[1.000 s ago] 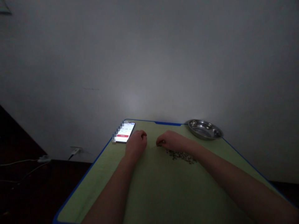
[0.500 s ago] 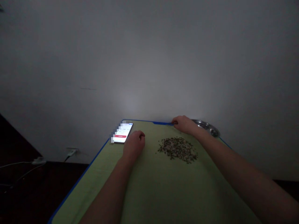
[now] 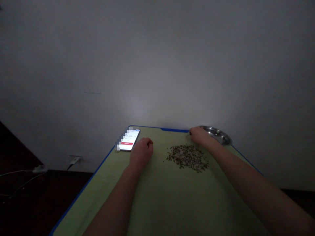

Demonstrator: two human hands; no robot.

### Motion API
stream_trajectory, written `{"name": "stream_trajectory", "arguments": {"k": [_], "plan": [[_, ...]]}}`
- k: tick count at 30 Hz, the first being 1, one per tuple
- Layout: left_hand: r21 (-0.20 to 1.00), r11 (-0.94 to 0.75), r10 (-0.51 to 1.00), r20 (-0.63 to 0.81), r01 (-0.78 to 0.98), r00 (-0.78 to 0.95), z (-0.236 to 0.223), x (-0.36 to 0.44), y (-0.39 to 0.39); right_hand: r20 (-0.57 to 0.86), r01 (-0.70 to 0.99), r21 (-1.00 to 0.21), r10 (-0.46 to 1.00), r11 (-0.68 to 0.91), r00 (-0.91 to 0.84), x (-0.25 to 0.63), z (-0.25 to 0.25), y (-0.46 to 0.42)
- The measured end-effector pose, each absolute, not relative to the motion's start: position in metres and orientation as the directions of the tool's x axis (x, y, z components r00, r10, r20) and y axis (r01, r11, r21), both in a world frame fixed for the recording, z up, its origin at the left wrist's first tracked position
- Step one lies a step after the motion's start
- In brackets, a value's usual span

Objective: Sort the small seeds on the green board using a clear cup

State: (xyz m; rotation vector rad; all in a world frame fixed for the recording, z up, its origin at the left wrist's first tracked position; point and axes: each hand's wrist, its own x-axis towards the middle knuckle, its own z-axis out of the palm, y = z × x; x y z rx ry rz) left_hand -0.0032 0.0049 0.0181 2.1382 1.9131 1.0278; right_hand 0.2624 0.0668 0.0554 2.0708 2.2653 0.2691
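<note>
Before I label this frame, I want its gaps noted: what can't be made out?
All in the head view:
Right hand: whatever its grip may hold, hidden by its curled shape.
Bowl: left part, behind that hand.
Pile: what the bits are, too small and dim.
Phone: left edge, covered by blocky pixels.

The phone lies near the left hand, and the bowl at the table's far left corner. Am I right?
Wrong side: the head view shows the bowl at the far right corner of the table. The phone is near the left hand.
</note>
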Motion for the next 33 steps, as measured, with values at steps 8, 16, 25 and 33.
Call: {"name": "stream_trajectory", "arguments": {"k": [8, 16, 25, 33], "plan": [[0.497, -0.198, 0.920, 0.391, 0.845, -0.013, 0.019, -0.003, 0.004, 0.123, 0.986, 0.133, 0.986, 0.099, -0.116, 0.265, 0.060, 0.063], [0.493, -0.203, 0.923, 0.386, 0.846, -0.003, 0.019, -0.003, 0.004, 0.152, 0.968, 0.106, 0.959, 0.227, -0.241, 0.251, 0.068, 0.058], [0.491, -0.220, 0.922, 0.387, 0.843, 0.015, 0.017, -0.002, 0.005, 0.139, 0.978, 0.179, 0.981, 0.112, -0.138, 0.272, 0.062, 0.062], [0.492, -0.215, 0.925, 0.378, 0.844, 0.015, 0.017, -0.002, 0.004, 0.099, 0.976, 0.197, 0.988, 0.095, -0.116, 0.283, 0.053, 0.049]]}}
